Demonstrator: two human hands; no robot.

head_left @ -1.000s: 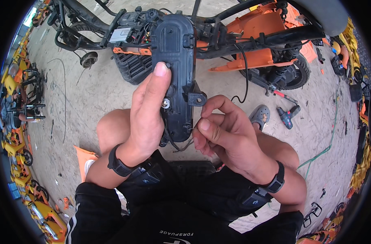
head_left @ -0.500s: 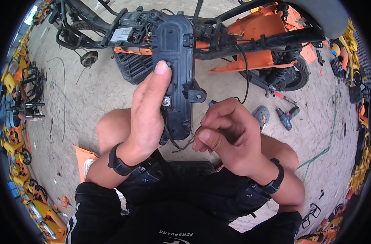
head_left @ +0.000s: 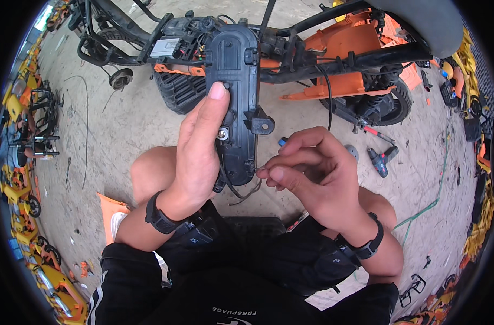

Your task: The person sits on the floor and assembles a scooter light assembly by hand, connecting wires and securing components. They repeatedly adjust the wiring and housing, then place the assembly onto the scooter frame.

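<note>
My left hand (head_left: pixel 198 146) is wrapped round a long black plastic housing (head_left: pixel 239 97) with rounded ends, thumb on its face. The housing stands out lengthwise before me, a bracket with a hole on its right side and a metal screw near my palm. From its lower end a thin dark wire (head_left: pixel 237 194) loops round to my right hand (head_left: pixel 325 181). There, thumb and fingertips are pinched together on the wire's end. A blue-tipped piece (head_left: pixel 282 141) pokes out behind my right fingers; whether the hand holds it too is hidden.
Beyond the housing lies a stripped motorbike frame (head_left: pixel 295 67) with orange panels (head_left: pixel 344 43) and a wheel (head_left: pixel 393 103). A black cable (head_left: pixel 330 97) hangs from it. A cordless drill (head_left: pixel 381 161) and a red-handled tool (head_left: pixel 378 133) lie on the concrete floor to the right, near a green cord (head_left: pixel 423 208).
My right hand has shifted slightly right, its fingertips staying close to the housing's lower end. The left hand and housing have barely moved.
</note>
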